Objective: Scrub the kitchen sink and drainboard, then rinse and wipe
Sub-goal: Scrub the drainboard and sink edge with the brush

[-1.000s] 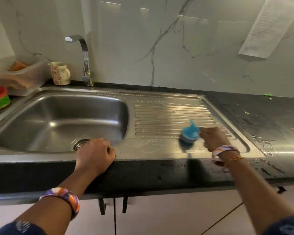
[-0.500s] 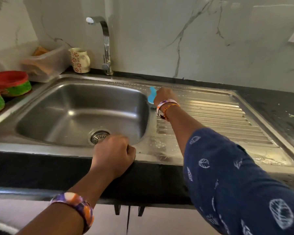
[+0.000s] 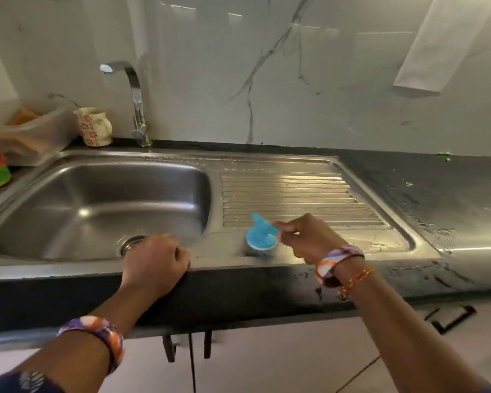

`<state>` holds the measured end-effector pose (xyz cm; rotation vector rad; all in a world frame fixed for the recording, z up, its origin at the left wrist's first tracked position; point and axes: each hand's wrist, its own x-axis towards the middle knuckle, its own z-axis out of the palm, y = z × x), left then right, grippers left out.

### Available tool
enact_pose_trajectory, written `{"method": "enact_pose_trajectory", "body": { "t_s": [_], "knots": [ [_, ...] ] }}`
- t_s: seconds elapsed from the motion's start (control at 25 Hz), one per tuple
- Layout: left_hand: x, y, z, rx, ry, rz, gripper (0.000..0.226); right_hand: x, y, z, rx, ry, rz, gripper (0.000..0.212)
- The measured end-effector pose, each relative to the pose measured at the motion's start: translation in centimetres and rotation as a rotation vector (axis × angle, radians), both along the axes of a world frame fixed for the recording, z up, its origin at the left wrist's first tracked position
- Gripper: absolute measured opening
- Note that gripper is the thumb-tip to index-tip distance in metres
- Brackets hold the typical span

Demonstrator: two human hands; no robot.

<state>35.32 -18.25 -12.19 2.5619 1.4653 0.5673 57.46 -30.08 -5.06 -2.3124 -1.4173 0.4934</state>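
Drainboard (image 3: 295, 194) bears one blue scrubber (image 3: 261, 239), gripped by right hand (image 3: 309, 239); left hand (image 3: 156, 265) clenched.

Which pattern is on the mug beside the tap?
Red flowers on cream mug, head view.

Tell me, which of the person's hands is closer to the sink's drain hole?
Left. The left hand rests on the counter edge just in front of the drain; the right hand holds the blue scrubber over on the drainboard.
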Motion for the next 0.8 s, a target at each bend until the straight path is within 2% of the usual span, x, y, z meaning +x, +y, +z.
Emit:
{"method": "enact_pose_trajectory", "body": {
  "t_s": [0.12,0.2,0.24,0.32,0.48,0.56,0.68,0.8],
  "knots": [
    [0.1,-0.4,0.0,0.03,0.02,0.009,0.025,8.5,-5.3,1.4,-0.146,-0.23,-0.34,0.031],
    [0.0,-0.4,0.0,0.034,0.022,0.014,0.025,12.2,-8.0,1.7,-0.241,-0.321,-0.62,0.032],
    [0.0,-0.3,0.0,0.037,0.02,0.014,0.025,12.5,-8.5,1.8,-0.248,-0.336,-0.679,0.032],
    [0.0,-0.3,0.0,0.032,0.009,0.025,0.027,10.1,-7.4,1.6,-0.175,-0.315,-0.655,0.029],
    [-0.3,-0.5,-0.1,-0.028,0.028,0.194,0.031,-1.9,-1.0,-0.1,0.034,0.0,-0.182,0.031],
    [-0.2,-0.9,0.0,-0.069,0.005,0.315,0.035,-7.1,1.0,-0.7,0.118,0.107,-0.057,0.035],
    [0.0,-1.0,-0.1,-0.093,0.005,0.365,0.038,-6.7,-0.5,-0.8,0.171,0.154,-0.066,0.035],
    [0.0,-0.5,-0.3,-0.094,0.004,0.338,0.043,0.3,-6.3,0.0,0.137,0.056,-0.274,0.034]
  ]
}}
